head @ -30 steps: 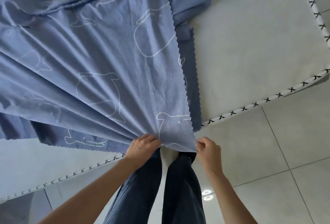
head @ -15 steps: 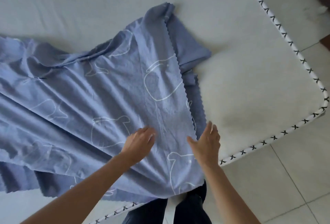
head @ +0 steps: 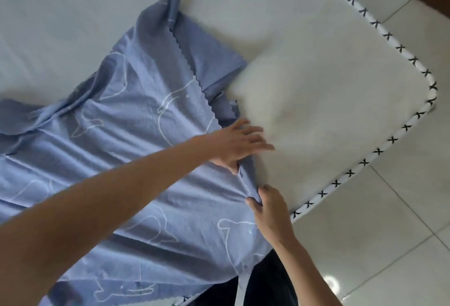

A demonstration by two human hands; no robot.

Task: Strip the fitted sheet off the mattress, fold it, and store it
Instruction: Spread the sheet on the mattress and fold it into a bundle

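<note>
On the bare mattress [head: 328,86]: a blue fitted sheet [head: 136,149], printed with white animal outlines, lies loose and rumpled across the near left part, already off the corners. Its near edge hangs over the bed's side toward the person's dark trousers [head: 267,281].
Left hand [head: 233,145]: reaches across the cloth with fingers [head: 255,132] straight and spread, pressing flat at the sheet's right border where cloth meets mattress. Motion blur hides the exact contact.
Right hand [head: 270,210]: nearer the body, its fingers [head: 265,190] and thumb clamped on a raised ridge of fabric just below the left hand.
Zigzag edge [head: 192,71]: a pinked border runs from the hands up to a flap that lies further up the bed.
Mattress trim [head: 365,162]: white piping with black cross-stitches rounds the corner at right, well apart from the sheet. Pale floor tiles [head: 389,232] lie beyond.
Stage: stripping looks done, folding appears under way, storing is not yet begun.
Handling: thin woven cloth by the look, light, limp and not fragile. It will probably sag and slide on the smooth mattress rather than hold a crease, so one hand should pin while the other draws.
Where to hold: likely best at the corners and along the border, pinched through both layers. Gripped mid-panel, it would only bunch.
Risk: the overhanging near edge may drag the rest floorward if released.
</note>
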